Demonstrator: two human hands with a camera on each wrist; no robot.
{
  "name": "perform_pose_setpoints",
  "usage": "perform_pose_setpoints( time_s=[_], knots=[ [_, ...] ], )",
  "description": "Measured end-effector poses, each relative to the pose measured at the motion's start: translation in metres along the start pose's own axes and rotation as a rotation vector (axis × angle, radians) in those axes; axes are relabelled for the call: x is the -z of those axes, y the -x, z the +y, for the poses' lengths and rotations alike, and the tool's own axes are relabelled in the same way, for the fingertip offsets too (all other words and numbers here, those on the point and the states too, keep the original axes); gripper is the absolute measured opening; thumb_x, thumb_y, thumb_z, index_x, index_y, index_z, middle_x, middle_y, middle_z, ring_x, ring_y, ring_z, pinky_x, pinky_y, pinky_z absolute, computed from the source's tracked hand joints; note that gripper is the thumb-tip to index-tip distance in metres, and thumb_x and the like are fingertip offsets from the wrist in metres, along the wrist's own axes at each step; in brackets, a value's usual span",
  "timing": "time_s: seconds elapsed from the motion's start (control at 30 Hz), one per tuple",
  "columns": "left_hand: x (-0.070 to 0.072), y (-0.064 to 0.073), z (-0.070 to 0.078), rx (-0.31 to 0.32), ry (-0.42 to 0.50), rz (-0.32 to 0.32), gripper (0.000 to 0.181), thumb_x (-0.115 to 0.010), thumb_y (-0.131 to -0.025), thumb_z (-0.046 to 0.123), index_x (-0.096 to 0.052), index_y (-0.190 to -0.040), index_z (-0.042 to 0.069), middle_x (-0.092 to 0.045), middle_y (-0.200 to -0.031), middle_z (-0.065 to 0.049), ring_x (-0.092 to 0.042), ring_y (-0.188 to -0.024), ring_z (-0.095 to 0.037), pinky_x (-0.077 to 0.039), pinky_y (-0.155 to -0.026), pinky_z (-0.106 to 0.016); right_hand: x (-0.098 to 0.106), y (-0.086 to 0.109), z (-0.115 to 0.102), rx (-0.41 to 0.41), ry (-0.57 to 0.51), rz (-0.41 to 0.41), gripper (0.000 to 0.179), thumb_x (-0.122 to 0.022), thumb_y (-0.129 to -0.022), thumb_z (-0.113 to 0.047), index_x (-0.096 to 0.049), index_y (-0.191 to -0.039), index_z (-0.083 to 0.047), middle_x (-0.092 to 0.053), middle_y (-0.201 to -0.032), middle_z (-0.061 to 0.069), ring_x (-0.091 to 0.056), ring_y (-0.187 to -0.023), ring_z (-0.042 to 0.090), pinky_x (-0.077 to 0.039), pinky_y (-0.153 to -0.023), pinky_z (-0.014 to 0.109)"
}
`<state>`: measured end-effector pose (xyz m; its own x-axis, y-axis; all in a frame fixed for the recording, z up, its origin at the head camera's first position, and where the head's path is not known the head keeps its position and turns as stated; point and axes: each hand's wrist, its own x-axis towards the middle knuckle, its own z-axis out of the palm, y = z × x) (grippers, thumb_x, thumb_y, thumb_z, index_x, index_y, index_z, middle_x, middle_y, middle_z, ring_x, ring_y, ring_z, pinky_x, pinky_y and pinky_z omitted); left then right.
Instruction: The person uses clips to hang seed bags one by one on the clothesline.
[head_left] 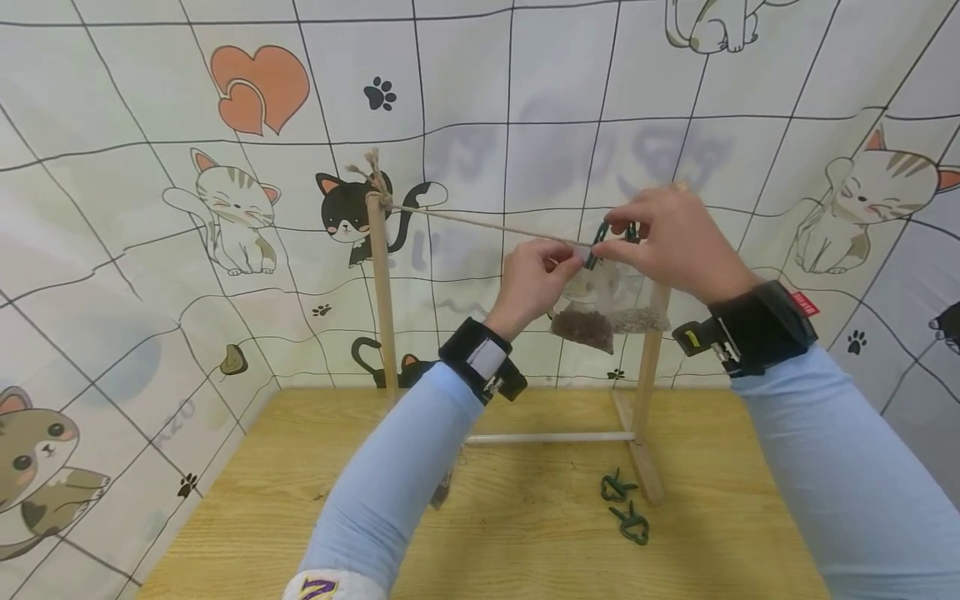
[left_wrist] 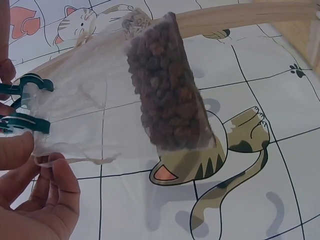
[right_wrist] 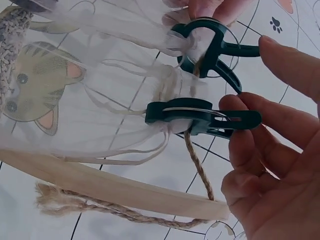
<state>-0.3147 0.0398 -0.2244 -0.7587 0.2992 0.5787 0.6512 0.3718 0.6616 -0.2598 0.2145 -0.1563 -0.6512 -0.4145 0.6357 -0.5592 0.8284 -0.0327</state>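
a sheer bag of dark brown lumps (head_left: 583, 327) hangs mouth up, its long axis pointing down, just below a green clip (head_left: 598, 237) at the rope (head_left: 487, 224). the left hand (head_left: 531, 282), nearer the bag, pinches its top corner from the left. the right hand (head_left: 667, 237), higher and to the right, pinches the clip's handles. just right, a second bag of pale bits (head_left: 637, 320) hangs from another clip (right_wrist: 182, 106), near a wooden post (head_left: 649, 371).

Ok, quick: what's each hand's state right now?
Left hand: closed, pinching the top of a sheer bag.
Right hand: closed, pinching a green clip.
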Motion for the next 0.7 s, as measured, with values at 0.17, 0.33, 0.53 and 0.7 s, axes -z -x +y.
perform_pose_setpoints(
  time_s=[0.17, 0.33, 0.53, 0.7],
  knots=[
    [0.005, 0.005, -0.003, -0.044, -0.016, -0.057, 0.029, -0.057, -0.091, 0.027, -0.064, -0.116, 0.014, -0.065, -0.111, -0.002, -0.059, -0.082, -0.01, -0.046, -0.068, -0.019, 0.004, 0.006, 0.0, -0.033, -0.047, -0.02, 0.034, -0.067, -0.083, -0.032, -0.067, -0.106, -0.007, -0.065, -0.088, 0.007, -0.052, -0.08, 0.022, -0.038, -0.071, 0.035],
    [0.014, 0.011, -0.008, -0.088, -0.023, -0.084, 0.031, -0.056, -0.092, 0.026, -0.062, -0.12, 0.014, -0.063, -0.112, -0.001, -0.058, -0.09, -0.008, -0.046, -0.072, -0.019, 0.01, 0.013, -0.002, -0.044, -0.054, -0.016, 0.033, -0.065, -0.085, -0.032, -0.067, -0.109, -0.008, -0.066, -0.102, 0.01, -0.056, -0.085, 0.02, -0.044, -0.069, 0.035],
    [0.03, 0.023, -0.011, -0.171, -0.167, -0.099, 0.032, -0.054, -0.093, 0.025, -0.06, -0.124, 0.015, -0.061, -0.112, -0.003, -0.056, -0.09, -0.012, -0.044, -0.072, -0.019, 0.013, 0.026, -0.003, -0.004, -0.024, 0.067, 0.028, -0.064, -0.086, -0.027, -0.068, -0.107, -0.009, -0.066, -0.101, 0.009, -0.057, -0.073, 0.016, -0.043, -0.06, 0.027],
    [0.042, 0.041, -0.011, -0.233, -0.279, -0.074, 0.035, -0.053, -0.094, 0.026, -0.058, -0.125, 0.01, -0.058, -0.109, -0.005, -0.053, -0.09, -0.016, -0.04, -0.075, -0.022, 0.01, 0.046, -0.005, 0.019, -0.014, 0.185, 0.027, -0.065, -0.085, -0.02, -0.067, -0.109, -0.008, -0.065, -0.088, 0.006, -0.05, -0.068, 0.013, -0.038, -0.06, 0.024]
  ],
)
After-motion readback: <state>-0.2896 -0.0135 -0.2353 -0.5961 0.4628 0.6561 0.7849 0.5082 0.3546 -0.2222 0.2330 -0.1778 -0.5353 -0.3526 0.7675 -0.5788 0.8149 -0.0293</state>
